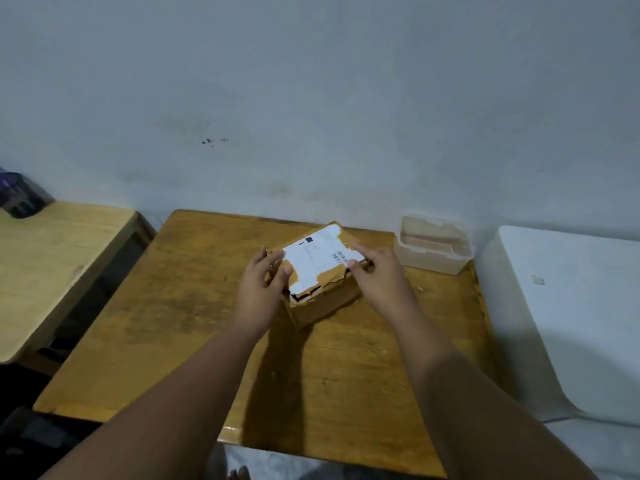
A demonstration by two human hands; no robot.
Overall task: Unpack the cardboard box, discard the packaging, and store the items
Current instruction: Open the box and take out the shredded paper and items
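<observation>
Box: a small cardboard box [320,292] sits on the wooden table [180,320], towards the far side, turned with one corner to the person.
Label: a white shipping label [318,259] covers most of the top; brown tape [329,274] crosses its near edge, torn and wrinkled.
Left hand: the left hand [261,284] touches the left side of the box, fingers loosely curled at the top edge. It does not close around anything.
Right hand: the right hand [379,271] is at the right side of the box, fingers stretched and narrow together, fingertips [353,263] on the edge of the label. I cannot tell if it pinches the tape.
Tub: a clear plastic tub [434,245] stands at the far right corner of the table, near the box but apart from it.
Beside: a lighter table [52,258] at the left, a white block [571,306] at the right.
Behind: a pale wall [311,98] with some dark spots.
</observation>
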